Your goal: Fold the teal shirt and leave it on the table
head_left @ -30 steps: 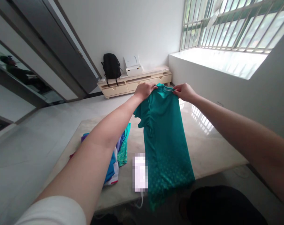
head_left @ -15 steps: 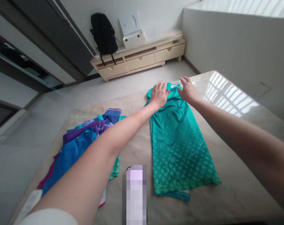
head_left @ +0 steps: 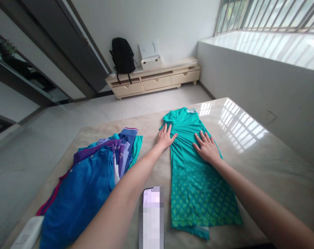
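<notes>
A green patterned T-shirt (head_left: pixel 188 162) lies on the marble-topped table (head_left: pixel 260 180), folded lengthwise, its collar toward the far edge. My left hand (head_left: pixel 166 137) rests with fingers spread at the shirt's left side, below the sleeve. Flat on the shirt's right side lies my right hand (head_left: pixel 206 146), fingers apart. Creases run across the cloth between both hands. Left of my left forearm is a loose heap of clothes (head_left: pixel 86 180) in blue, purple and green, partly covered by that arm.
A phone (head_left: pixel 151 221), partly pixelated, lies at the near middle of the table. A white object (head_left: pixel 28 232) sits at the near left corner. Beyond the table, a low cabinet (head_left: pixel 157 83) carries a black backpack (head_left: pixel 122 56) and a white box (head_left: pixel 150 55).
Both hands have come from the collar end down toward me, my right hand farther onto the shirt's middle. The collar and sleeve now show uncovered. The camera view has tilted upward.
</notes>
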### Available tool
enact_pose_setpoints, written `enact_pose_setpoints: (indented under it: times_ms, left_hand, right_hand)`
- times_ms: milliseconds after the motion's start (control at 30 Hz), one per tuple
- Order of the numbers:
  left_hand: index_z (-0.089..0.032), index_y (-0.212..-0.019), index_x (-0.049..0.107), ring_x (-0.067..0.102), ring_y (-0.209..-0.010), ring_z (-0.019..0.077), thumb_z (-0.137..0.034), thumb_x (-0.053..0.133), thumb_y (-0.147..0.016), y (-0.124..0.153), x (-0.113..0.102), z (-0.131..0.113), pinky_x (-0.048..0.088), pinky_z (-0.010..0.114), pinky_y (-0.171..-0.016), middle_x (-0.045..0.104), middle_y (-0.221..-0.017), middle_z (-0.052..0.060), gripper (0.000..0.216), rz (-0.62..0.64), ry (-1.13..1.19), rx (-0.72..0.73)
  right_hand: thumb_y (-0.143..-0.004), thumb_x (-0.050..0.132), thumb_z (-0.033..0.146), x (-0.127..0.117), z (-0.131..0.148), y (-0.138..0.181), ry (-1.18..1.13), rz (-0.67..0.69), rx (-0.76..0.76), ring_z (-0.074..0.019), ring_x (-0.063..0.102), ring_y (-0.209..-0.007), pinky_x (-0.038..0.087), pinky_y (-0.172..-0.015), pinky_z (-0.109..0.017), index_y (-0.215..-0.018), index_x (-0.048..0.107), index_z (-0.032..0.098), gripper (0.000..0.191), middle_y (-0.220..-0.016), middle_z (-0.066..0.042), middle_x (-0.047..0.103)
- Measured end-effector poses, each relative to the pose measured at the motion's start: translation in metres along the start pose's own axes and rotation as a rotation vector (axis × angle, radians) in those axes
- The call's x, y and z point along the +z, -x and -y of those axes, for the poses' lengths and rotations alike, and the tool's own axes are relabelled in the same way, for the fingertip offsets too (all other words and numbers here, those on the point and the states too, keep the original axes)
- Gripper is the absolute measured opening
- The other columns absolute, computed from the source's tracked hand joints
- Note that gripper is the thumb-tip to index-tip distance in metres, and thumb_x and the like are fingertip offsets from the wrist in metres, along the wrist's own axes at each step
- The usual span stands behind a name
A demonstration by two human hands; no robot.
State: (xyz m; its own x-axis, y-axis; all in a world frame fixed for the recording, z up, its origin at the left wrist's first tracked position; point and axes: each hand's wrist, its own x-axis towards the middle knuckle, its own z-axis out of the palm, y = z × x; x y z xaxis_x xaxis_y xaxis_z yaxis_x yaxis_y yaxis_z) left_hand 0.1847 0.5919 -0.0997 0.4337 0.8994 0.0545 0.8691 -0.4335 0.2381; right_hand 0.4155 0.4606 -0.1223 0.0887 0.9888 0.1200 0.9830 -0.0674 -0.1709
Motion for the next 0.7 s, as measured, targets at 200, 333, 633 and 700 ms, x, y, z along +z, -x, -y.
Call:
enact_pose_setpoints:
  times_ms: [200, 333, 633, 700]
  left_hand:
    - [-0.013, -0.136, 0.061, 0.053, -0.138, 0.0304, -0.032, 0.053, -0.101, 0.005, -0.032, 0.006, 0.04, 0.045, -0.118, 0.058, -0.147, 0.02, 0.041, -0.075, 0.021, -0.04]
    - [-0.012, -0.138, 0.059, 0.049, -0.142, 0.0285, -0.017, 0.047, -0.1, 0.015, -0.047, -0.027, 0.04, 0.043, -0.119, 0.052, -0.152, 0.02, 0.041, -0.106, 0.061, 0.017]
    - [-0.026, -0.165, 0.026, 0.015, -0.16, 0.0343, -0.052, 0.055, -0.1, 0.281, 0.005, -0.103, 0.028, 0.058, -0.126, 0.012, -0.174, 0.01, 0.075, -0.008, 0.097, 0.302]
    - [-0.025, -0.167, 0.019, 0.016, -0.16, 0.034, -0.05, 0.054, -0.101, 0.32, 0.023, -0.104, 0.03, 0.057, -0.126, 0.009, -0.175, 0.01, 0.078, 0.007, 0.05, 0.274]
  right_hand:
    - [-0.106, 0.032, 0.057, -0.003, -0.002, 0.017, -0.019, -0.031, 0.022, -0.0345, 0.021, -0.157, 0.023, -0.127, -0.054, -0.163, 0.037, 0.024, 0.065, -0.17, -0.01, 0.023]
    - [-0.106, 0.034, 0.057, 0.003, -0.004, 0.015, -0.078, -0.034, 0.024, -0.0336, 0.019, -0.158, 0.02, -0.127, -0.055, -0.163, 0.037, 0.025, 0.065, -0.171, -0.009, 0.022]
    - [-0.104, 0.04, 0.044, -0.012, -0.007, 0.025, -0.292, -0.23, 0.062, -0.0281, 0.045, -0.145, 0.039, -0.12, -0.047, -0.148, 0.056, 0.022, 0.052, -0.159, -0.011, 0.047]
    - [-0.103, 0.037, 0.036, -0.024, -0.01, 0.048, -0.327, -0.313, 0.11, -0.0271, 0.052, -0.138, 0.046, -0.115, -0.045, -0.143, 0.06, 0.019, 0.049, -0.151, -0.013, 0.053]
